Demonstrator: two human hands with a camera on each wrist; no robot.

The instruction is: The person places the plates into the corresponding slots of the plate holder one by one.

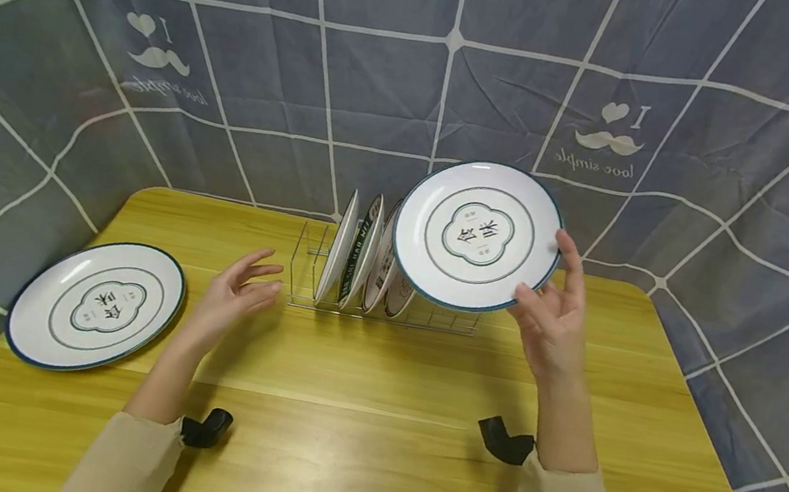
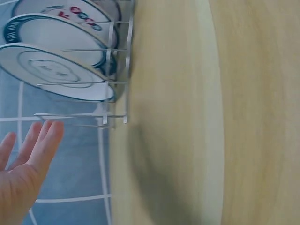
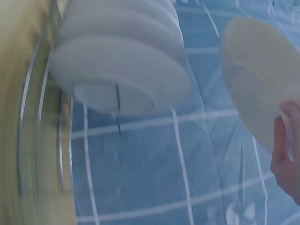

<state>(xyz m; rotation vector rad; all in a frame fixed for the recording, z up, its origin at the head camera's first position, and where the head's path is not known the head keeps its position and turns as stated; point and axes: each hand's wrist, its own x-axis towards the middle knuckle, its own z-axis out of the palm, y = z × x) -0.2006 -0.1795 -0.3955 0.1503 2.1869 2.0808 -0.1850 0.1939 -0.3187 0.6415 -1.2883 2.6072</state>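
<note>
In the head view my right hand (image 1: 553, 314) pinches the lower right rim of a white plate (image 1: 415, 207) with a blue edge and a printed centre. The plate is held up in front of the wire dish rack (image 1: 440, 320), its printed face toward the head camera. From the right wrist the pale underside of this held plate (image 3: 253, 70) shows beside the rack. My left hand (image 1: 236, 295) holds nothing, its fingers relaxed just left of the rack. Several plates (image 1: 363, 254) stand on edge in the rack's left part; the held plate hides some of them.
A similar blue-rimmed plate (image 1: 116, 257) lies flat on the left of the wooden table (image 1: 349, 458). A grey-blue cloth (image 1: 378, 92) with white grid lines hangs behind the table and at its sides. Black curved pieces (image 1: 206, 428) stick out by both wrists.
</note>
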